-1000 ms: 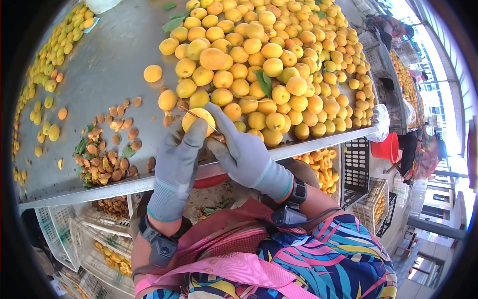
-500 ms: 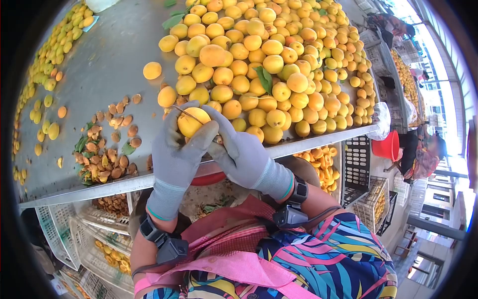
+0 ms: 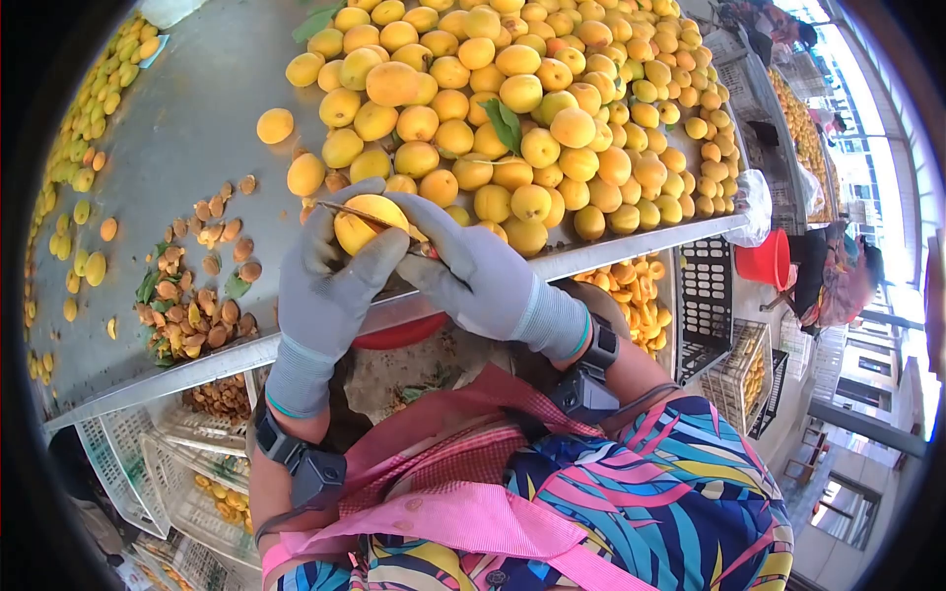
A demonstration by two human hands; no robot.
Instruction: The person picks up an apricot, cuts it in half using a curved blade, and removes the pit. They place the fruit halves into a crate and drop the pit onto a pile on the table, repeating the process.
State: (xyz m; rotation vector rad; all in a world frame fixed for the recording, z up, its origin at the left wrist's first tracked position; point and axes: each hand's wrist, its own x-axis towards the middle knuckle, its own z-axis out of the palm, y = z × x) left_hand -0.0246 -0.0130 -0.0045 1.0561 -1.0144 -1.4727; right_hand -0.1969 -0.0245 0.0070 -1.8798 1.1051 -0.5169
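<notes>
Apron (image 3: 434, 517): pink, worn over a brightly patterned garment (image 3: 670, 483).
Wrists: each carries a dark strapped device (image 3: 317, 478).
Left hand (image 3: 323, 288): grey-gloved, fingers and thumb curled round a yellow fruit (image 3: 352, 233).
Right hand (image 3: 481, 281): gloved alike, closed on one end of a thin tool (image 3: 338, 207), with its fingers just beside the fruit.
Held fruit: in the left hand's grasp, above the near edge of a metal table (image 3: 207, 118); the tool lies across it, and how deep it goes cannot be told.
Below the edge: crates, one with split fruit (image 3: 631, 297) at the right, beside a black crate (image 3: 708, 295).
Left of the hands: a pile of brown pits (image 3: 192, 310) with some leaves, on the table.
Beyond the hands: a broad heap of whole fruit (image 3: 591, 128), a green leaf (image 3: 505, 125) on top.
Far right: a red bucket (image 3: 762, 259) near a seated person (image 3: 838, 281).
</notes>
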